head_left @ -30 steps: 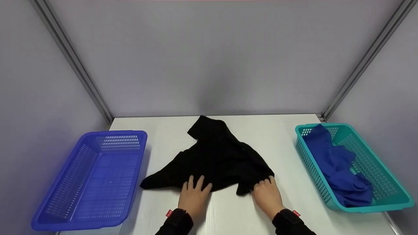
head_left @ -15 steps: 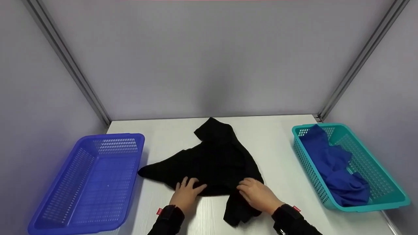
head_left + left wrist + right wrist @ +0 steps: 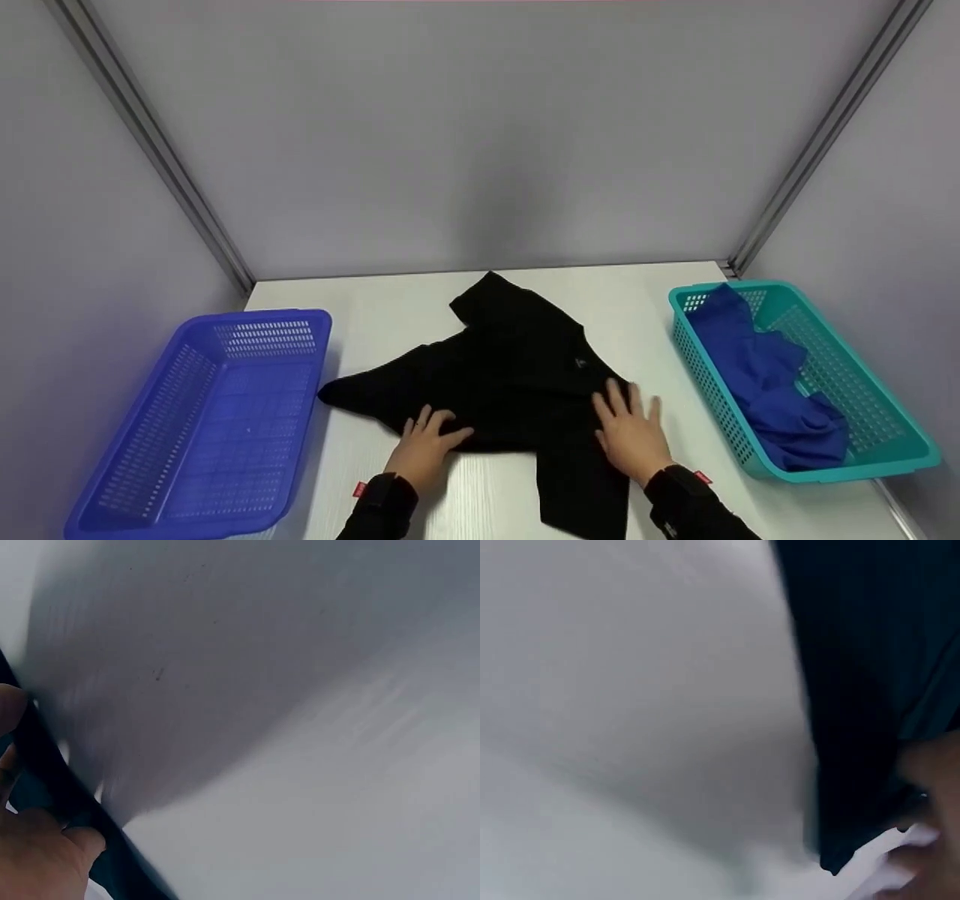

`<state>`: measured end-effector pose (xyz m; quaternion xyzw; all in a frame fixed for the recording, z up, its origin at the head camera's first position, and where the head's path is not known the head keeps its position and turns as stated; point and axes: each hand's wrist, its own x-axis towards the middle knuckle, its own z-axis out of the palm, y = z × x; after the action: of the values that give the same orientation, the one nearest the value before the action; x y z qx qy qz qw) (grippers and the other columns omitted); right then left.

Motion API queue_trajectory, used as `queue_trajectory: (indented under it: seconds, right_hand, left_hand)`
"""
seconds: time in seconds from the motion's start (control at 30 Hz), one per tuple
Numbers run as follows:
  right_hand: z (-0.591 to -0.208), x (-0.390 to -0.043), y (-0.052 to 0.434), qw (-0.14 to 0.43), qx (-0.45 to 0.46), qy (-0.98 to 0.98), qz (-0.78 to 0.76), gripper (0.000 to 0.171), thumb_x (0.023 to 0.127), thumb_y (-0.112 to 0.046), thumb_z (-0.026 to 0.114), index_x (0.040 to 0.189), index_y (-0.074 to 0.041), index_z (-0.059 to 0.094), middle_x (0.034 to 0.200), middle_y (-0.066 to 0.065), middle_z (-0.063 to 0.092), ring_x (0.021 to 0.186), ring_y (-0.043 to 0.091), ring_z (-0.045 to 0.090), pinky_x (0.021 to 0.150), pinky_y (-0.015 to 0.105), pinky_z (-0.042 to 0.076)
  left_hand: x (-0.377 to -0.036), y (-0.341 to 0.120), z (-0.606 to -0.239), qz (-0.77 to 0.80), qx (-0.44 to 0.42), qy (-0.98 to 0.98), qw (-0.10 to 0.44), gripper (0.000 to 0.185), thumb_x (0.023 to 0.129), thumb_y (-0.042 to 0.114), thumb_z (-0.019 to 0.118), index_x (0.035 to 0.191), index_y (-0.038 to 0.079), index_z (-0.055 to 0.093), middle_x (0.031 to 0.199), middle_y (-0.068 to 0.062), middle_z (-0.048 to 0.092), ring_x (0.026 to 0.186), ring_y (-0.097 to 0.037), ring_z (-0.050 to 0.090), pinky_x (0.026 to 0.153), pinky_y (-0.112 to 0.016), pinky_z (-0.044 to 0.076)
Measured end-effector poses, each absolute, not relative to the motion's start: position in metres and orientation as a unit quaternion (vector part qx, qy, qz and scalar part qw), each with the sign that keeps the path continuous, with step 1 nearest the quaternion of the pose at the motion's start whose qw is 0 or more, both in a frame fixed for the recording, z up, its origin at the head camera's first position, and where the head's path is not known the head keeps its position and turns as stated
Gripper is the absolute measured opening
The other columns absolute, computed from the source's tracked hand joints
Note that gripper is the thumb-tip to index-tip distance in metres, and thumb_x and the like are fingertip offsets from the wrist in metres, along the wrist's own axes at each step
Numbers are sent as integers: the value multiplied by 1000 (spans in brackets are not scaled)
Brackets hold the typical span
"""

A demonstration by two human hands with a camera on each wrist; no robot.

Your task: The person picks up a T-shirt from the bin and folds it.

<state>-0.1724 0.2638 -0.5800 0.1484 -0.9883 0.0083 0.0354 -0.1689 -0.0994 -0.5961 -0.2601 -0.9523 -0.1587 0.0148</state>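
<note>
A black garment (image 3: 510,375) lies spread on the white table, with a small pale mark on its right part. Its left part narrows to a point, and a squarish piece juts out at the far side. A long flap (image 3: 581,487) reaches down at the near right. My left hand (image 3: 421,454) rests on the near edge, fingers apart and slightly bent; the left wrist view shows the dark cloth (image 3: 112,840) beneath the fingers. With spread fingers, my right hand (image 3: 634,439) touches the garment's right edge. In the right wrist view this hand (image 3: 937,802) is blurred beside the cloth.
At left stands a blue plastic basket (image 3: 304,450) with nothing in it. A teal basket (image 3: 874,360) at right holds a crumpled blue cloth (image 3: 772,390). Grey panels (image 3: 495,135) enclose the back and both sides of the table (image 3: 375,300).
My right hand first drew cloth toward the near side, then let go and moved right, fingers spreading. The near-right flap now lies longer and flatter. My left hand has shifted slightly left.
</note>
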Motion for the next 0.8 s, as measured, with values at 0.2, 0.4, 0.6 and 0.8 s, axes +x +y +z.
queue_trajectory:
  seconds: [0.2,0.4,0.6,0.8]
  right_hand:
    - [-590,-163,245,-108,262,-950,134,60,104,-47,52,158,-24,40,166,12,29,150,49,25,111,76,23]
    - [-596,-156,235,-61,137,-984,100,63,102,-48,55,157,-20,42,163,19,33,143,57,31,102,80,31]
    - [-600,-154,239,24,35,-999,4,67,99,-52,59,150,-9,51,141,36,51,118,64,53,77,72,52]
    - [-599,-152,249,39,43,-998,-13,68,97,-52,62,144,-4,56,130,41,56,108,62,59,67,65,56]
  left_hand:
    - [-177,-97,-602,-168,-239,-956,34,56,86,-6,66,135,20,62,152,-18,44,137,-56,42,106,-69,40]
    - [-186,-78,-606,-108,-212,-971,35,65,93,18,68,153,29,47,163,-7,36,139,-53,40,108,-62,41]
    - [-191,-60,-612,-70,-187,-979,36,57,97,27,62,153,27,48,158,-6,44,147,-45,35,113,-65,33]
    - [-198,-59,-615,-26,-159,-976,144,45,94,10,63,138,17,62,133,-6,63,126,-33,56,95,-58,50]
